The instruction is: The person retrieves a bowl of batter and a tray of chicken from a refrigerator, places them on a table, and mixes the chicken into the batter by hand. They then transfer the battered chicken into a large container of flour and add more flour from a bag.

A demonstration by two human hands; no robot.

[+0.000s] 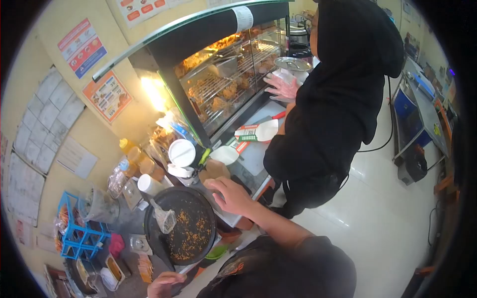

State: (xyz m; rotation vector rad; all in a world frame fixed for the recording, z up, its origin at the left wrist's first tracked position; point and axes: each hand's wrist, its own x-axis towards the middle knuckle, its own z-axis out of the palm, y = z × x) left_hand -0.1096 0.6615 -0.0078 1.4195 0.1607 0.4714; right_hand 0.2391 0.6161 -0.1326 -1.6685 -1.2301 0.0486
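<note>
My right hand (231, 197) reaches over the counter with bare fingers stretched out, beside a brown paper piece (214, 171) and the rim of a round black pan (158, 241). Toasted brown crumbs (191, 233) lie scattered in the pan. A scoop-like tool with a clear plastic-wrapped head (165, 218) rests across its far left side. At the bottom of the view, my left hand (166, 284) is by the counter's front edge, fingers loosely extended and nothing seen in them. Near it lie several orange sachets (145, 269).
A co-worker in a black hoodie (328, 104) with a clear-gloved hand (282, 87) stands at a lit glass warmer (223, 74) of fried food. Printed cartons (258, 131), a white-lidded tub (182, 152), sauce bottles (149, 166) and a blue basket (82, 238) line the counter.
</note>
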